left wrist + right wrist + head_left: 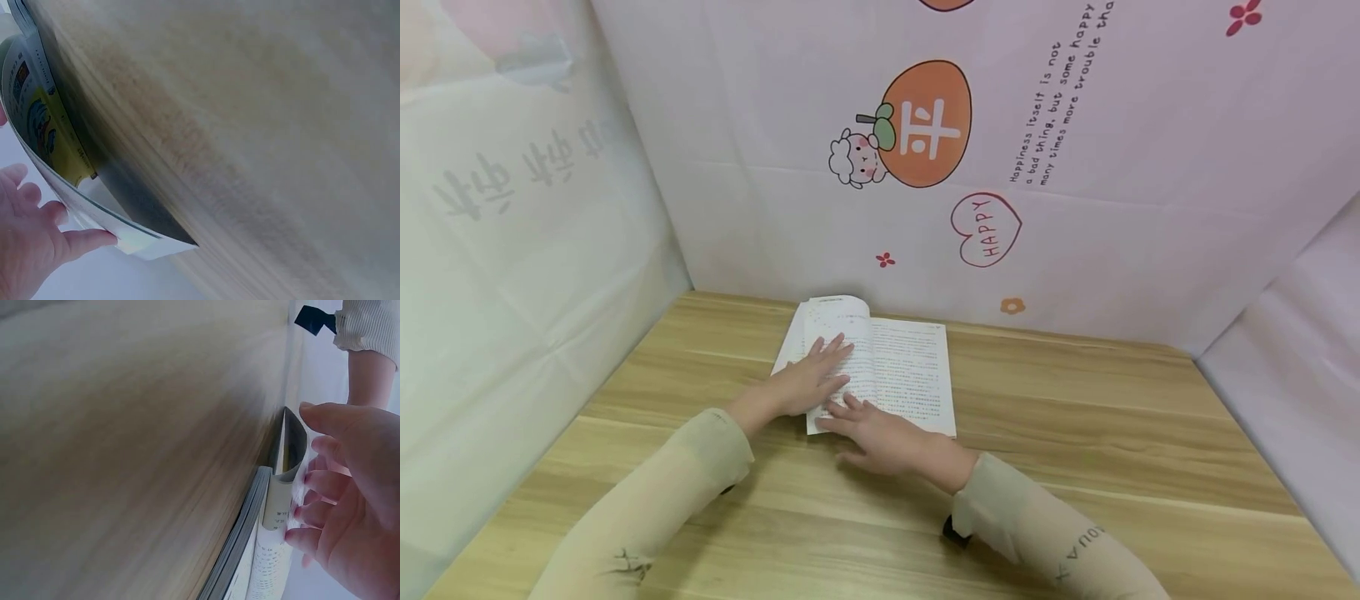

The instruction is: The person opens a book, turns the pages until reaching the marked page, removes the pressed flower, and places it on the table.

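A paperback book (910, 375) lies spread on the table, its printed right-hand page flat. The left-hand page (842, 321) bulges upward near the spine, and another leaf sticks out beyond it. My left hand (808, 385) rests on that page with spread fingers. Lower down, my right hand (883, 437) reaches over the bottom of the same page, fingertips on the paper. In the left wrist view the bowed pages (94, 209) arch off the table, with a yellow picture (59, 140) inside the curve. The right wrist view shows the fingers (325, 487) against the bent leaf.
The wood-grain table (1075, 417) extends to both sides of the book. A white printed cloth (760, 125) hangs behind its far edge, with more white cloth (512, 250) at the left and right. Dark straps (955, 533) show at the sleeve cuffs.
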The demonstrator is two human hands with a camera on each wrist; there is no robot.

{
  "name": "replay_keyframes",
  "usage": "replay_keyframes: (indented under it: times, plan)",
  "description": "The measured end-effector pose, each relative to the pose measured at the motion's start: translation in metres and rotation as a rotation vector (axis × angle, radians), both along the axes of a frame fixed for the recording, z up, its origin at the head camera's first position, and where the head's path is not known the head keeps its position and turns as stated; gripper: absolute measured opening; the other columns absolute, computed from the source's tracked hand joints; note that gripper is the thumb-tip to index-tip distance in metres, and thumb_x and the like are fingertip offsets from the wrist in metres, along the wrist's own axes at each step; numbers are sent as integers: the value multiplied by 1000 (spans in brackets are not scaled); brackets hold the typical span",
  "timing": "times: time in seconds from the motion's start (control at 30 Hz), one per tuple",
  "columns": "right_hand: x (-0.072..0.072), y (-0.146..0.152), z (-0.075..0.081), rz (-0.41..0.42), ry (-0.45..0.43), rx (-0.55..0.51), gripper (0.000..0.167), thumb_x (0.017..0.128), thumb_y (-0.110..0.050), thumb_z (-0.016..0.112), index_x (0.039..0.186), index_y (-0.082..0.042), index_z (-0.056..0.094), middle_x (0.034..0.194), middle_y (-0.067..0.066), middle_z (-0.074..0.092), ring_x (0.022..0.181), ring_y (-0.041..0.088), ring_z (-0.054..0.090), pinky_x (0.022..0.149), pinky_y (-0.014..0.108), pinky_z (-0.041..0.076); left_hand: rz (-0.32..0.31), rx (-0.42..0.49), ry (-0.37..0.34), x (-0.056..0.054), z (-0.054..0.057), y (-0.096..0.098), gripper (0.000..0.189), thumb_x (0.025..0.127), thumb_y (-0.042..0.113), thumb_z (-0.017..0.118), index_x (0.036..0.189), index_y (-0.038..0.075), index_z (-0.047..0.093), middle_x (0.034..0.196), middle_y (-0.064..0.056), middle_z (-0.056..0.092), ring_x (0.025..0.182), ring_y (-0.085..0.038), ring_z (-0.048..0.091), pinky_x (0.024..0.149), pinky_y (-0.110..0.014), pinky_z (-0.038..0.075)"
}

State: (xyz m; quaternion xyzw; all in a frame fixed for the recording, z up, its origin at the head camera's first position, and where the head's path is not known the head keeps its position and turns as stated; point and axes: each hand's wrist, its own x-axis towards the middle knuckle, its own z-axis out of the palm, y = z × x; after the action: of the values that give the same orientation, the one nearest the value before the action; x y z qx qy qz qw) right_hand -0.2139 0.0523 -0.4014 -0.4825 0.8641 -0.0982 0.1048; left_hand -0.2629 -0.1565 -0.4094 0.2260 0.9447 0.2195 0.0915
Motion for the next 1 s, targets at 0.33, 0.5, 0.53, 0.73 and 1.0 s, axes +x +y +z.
replay_keyframes:
  times: [0.33,0.5,0.53,0.73,1.0]
  plan:
    - [-1,-5,4,40,26,22,57,104,-29,64,155,-12,47,166,13,26,152,38,21,117,52,33,-10,-29,-22,-1,1,4,61,111,49,33,166,28,18,172,6,2,156,-37,1,105,-85,11]
    - [-2,1,7,28,-28,-52,50,104,-27,63,151,-13,52,163,12,34,150,30,31,114,50,39,-15,-46,-34,-1,0,3,63,111,51,31,167,27,13,172,5,-1,156,-37,2,105,-84,12]
    - [-3,3,7,33,-26,-71,49,104,-26,64,151,-12,53,162,12,37,150,29,32,113,49,40,-16,-47,-34,-1,0,3,64,111,51,31,167,27,13,172,3,-1,156,-38,2,105,-84,12]
    - [-9,18,8,47,0,-186,41,105,-18,62,144,-9,60,152,9,52,144,24,43,113,43,40,-9,-43,-42,-3,4,-1,65,110,52,32,167,26,13,172,1,1,155,-40,3,108,-81,14]
    - [-13,41,11,-27,9,-227,35,103,-14,63,138,-9,65,144,8,60,134,24,55,110,43,44,-2,-33,-80,-6,3,-6,65,110,52,31,167,27,13,172,-1,4,155,-41,-1,111,-79,9]
